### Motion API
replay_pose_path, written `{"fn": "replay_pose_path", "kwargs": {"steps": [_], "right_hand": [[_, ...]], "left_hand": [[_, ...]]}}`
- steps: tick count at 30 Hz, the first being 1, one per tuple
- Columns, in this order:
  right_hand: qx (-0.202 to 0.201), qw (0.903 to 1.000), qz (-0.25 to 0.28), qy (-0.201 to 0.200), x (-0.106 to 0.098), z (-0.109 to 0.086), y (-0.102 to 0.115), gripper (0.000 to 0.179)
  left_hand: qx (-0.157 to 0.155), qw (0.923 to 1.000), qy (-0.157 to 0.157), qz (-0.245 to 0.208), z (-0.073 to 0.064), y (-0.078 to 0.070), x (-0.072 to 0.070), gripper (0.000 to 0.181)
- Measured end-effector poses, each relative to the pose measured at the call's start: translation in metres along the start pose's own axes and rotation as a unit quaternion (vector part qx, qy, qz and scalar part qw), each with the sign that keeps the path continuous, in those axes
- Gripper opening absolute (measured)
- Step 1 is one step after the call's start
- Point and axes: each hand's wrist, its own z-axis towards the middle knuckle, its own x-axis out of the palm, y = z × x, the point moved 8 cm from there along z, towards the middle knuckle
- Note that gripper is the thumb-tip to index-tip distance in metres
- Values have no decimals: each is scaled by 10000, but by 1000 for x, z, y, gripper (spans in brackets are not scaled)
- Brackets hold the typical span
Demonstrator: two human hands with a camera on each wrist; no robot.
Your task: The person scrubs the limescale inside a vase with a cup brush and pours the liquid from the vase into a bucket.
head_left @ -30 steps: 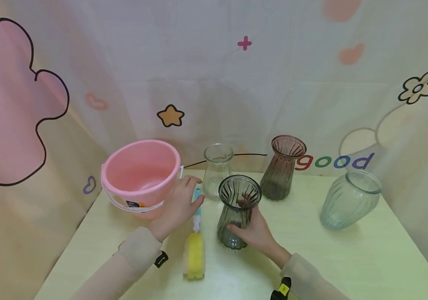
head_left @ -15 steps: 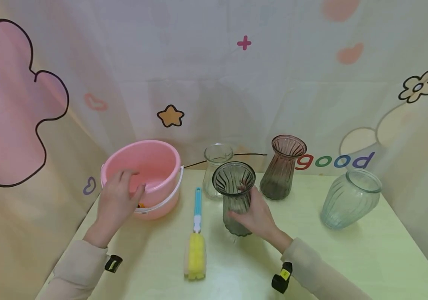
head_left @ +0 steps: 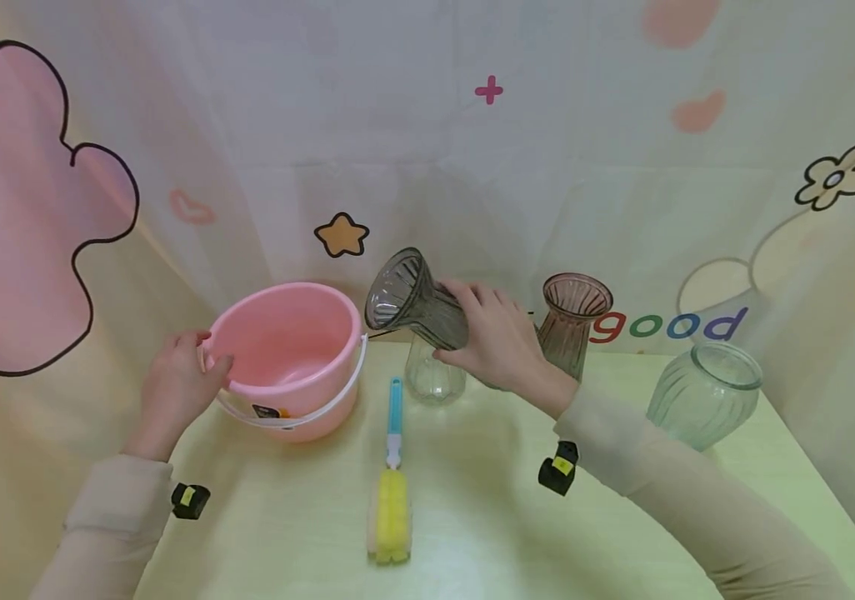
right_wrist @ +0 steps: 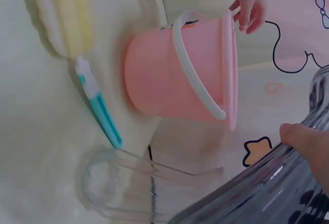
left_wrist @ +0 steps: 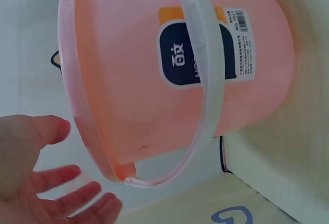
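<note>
Pale-grn table (head_left: 472,533) w/ pink bucket (head_left: 285,333), yel. sponge brush (head_left: 393,500), clr vase (head_left: 435,379), reddish-brn vase (head_left: 566,342), lt-grn vase (head_left: 708,396).

The round pink plastic bucket (left_wrist: 123,80) has a curved white handle (left_wrist: 213,80) and a dark blue, white and orange sticker (left_wrist: 170,67). Right of it, the long plastic brush (head_left: 393,492) is blue and white with a yellow head. Also right of the bucket are a grey lined glass vase (head_left: 437,317), a brownish-pink lined glass vase (head_left: 570,329) and a pale blue-green lined glass vase (head_left: 705,404).
</note>
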Motion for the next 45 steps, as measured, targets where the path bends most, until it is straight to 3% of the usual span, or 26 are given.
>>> {"fn": "replay_pose_path", "kwargs": {"steps": [4,11,13,16,21,24,29,32,37,45], "right_hand": [[-605,9953,-756,-92,-10,22,16,86],[-1486,9737,-1668,-451,-5,49,47,79],[-1587,9689,-1837,-474,0,55,53,77],[-1693,9614,-2120,-455,9,62,61,67],[-1861,9410,-2825,100,25,69,73,75],[-2032,9233,-3245,319,32,70,79,84],[-2311,9061,-3539,-163,33,69,86,82],[-2349,9069,-3478,-373,32,67,87,81],[-2193,9181,-3267,-474,31,66,83,78],[-1569,9545,-2325,-1009,12,63,73,75]], "left_hand": [[-349,9986,388,-48,4,11,2,55],[-790,9934,759,-339,7,23,9,53],[-1014,9885,880,-698,8,25,13,54],[-1444,9745,1021,-1384,7,30,20,57],[-1912,9532,968,-2134,3,35,26,60],[-2016,9473,912,-2315,2,38,28,59],[-2017,9461,915,-2364,1,38,27,60],[-2012,9466,930,-2342,2,38,28,60],[-2054,9451,911,-2372,2,39,30,61],[-2029,9541,912,-2005,2,40,29,59]]}}
